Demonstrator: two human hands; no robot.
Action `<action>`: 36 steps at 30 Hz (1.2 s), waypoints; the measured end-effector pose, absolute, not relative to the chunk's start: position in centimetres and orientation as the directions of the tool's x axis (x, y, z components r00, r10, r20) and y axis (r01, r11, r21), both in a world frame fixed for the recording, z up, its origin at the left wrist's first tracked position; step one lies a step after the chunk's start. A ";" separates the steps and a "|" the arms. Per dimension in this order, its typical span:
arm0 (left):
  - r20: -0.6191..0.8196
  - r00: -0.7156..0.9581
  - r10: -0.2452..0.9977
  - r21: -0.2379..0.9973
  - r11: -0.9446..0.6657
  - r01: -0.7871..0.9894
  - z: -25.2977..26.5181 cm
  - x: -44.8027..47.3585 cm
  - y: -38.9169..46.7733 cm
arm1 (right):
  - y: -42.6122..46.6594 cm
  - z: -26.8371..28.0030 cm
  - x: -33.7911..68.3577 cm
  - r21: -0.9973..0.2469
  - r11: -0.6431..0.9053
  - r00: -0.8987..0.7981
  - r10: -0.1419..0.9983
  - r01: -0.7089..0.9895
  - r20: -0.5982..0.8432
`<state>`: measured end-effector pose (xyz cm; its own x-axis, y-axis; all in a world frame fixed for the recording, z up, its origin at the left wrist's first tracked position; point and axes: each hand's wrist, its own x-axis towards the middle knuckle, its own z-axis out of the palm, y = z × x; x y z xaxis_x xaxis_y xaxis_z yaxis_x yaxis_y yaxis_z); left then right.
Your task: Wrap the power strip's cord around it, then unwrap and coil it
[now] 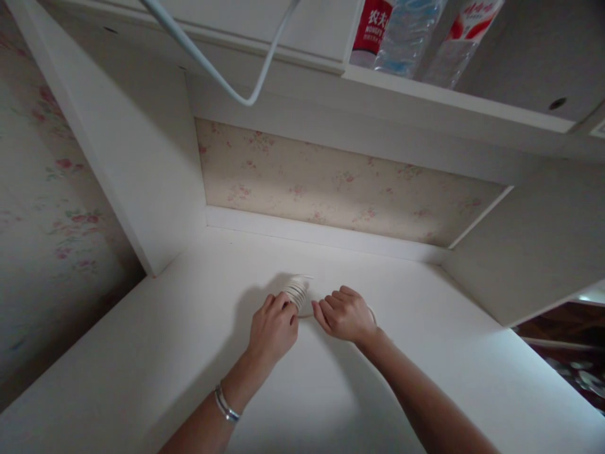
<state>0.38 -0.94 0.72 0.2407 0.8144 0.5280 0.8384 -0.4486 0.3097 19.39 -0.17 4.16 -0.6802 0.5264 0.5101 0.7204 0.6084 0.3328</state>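
Just above the white desk top, my left hand (276,325) is closed around the lower end of a coil of cream-coloured cord (296,291). The turns lie side by side like a short cylinder, and a loose end pokes out at its top. From the coil a short stretch of cord runs right into my right hand (344,313), whose fingers are curled tight on it. A bit of the cord shows again behind my right wrist. What the coil is wound on, if anything, is hidden by my fingers.
The white desk top (198,353) lies between a left side panel (137,139) and a right side panel (534,233). Overhead, a shelf (454,101) holds plastic bottles (409,38). A pale bent rod or cable (250,99) hangs down in front of it.
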 end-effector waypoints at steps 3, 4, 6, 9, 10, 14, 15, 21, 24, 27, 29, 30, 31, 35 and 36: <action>0.470 0.310 0.827 0.303 -0.480 0.823 0.1 0.7 -1.0 | 1.4 5.0 18.5 0.356 0.641 -0.718 0.482 0.680 0.503; 0.456 0.328 0.827 0.306 -0.492 0.815 -0.1 0.7 -1.0 | 1.8 5.1 18.2 0.361 0.657 -0.733 0.467 0.662 0.493; 0.440 0.359 0.823 0.325 -0.519 0.791 -0.4 0.5 -1.0 | 2.5 5.3 17.6 0.368 0.688 -0.764 0.446 0.626 0.466; 0.426 0.381 0.821 0.391 -0.547 0.740 -0.6 -0.4 -1.0 | 3.1 5.7 16.9 0.365 0.719 -0.794 0.443 0.592 0.417; 0.413 0.383 0.826 0.423 -0.547 0.723 -0.7 -0.7 -0.9 | 3.2 5.9 16.7 0.362 0.727 -0.802 0.444 0.583 0.400; 0.315 0.341 0.886 0.550 -0.464 0.695 -0.9 -1.6 -0.6 | 3.4 6.6 16.3 0.365 0.757 -0.835 0.435 0.541 0.337; 0.284 0.298 0.911 0.570 -0.410 0.712 -1.0 -1.6 -0.6 | 3.4 6.8 16.3 0.371 0.763 -0.843 0.424 0.529 0.330; 0.076 0.092 0.993 0.573 -0.119 0.811 -1.2 -1.0 -0.1 | 3.6 8.0 16.5 0.430 0.756 -0.865 0.371 0.493 0.339; 0.054 0.125 0.991 0.535 -0.134 0.834 -1.1 -1.1 0.0 | 4.1 8.9 16.4 0.469 0.723 -0.858 0.368 0.507 0.359; 0.064 0.141 0.988 0.490 -0.154 0.858 -0.8 -1.3 0.0 | 4.5 9.8 15.8 0.489 0.725 -0.867 0.330 0.486 0.372; 0.056 0.169 0.984 0.477 -0.175 0.861 -0.6 -1.4 -0.2 | 4.9 10.4 15.0 0.498 0.729 -0.873 0.304 0.470 0.381; 0.051 0.185 0.981 0.477 -0.187 0.859 -0.4 -1.3 -0.3 | 5.1 10.7 14.5 0.501 0.731 -0.877 0.293 0.463 0.381; 0.048 0.204 0.978 0.481 -0.202 0.853 -0.4 -1.3 -0.4 | 5.4 11.0 14.0 0.504 0.734 -0.881 0.288 0.455 0.377; 0.102 0.334 0.937 0.541 -0.334 0.772 0.1 -1.0 -1.3 | 7.4 11.7 12.5 0.504 0.743 -0.895 0.317 0.440 0.313; 0.128 0.371 0.920 0.561 -0.375 0.738 0.2 -0.9 -1.5 | 8.0 11.8 12.2 0.502 0.744 -0.897 0.338 0.440 0.286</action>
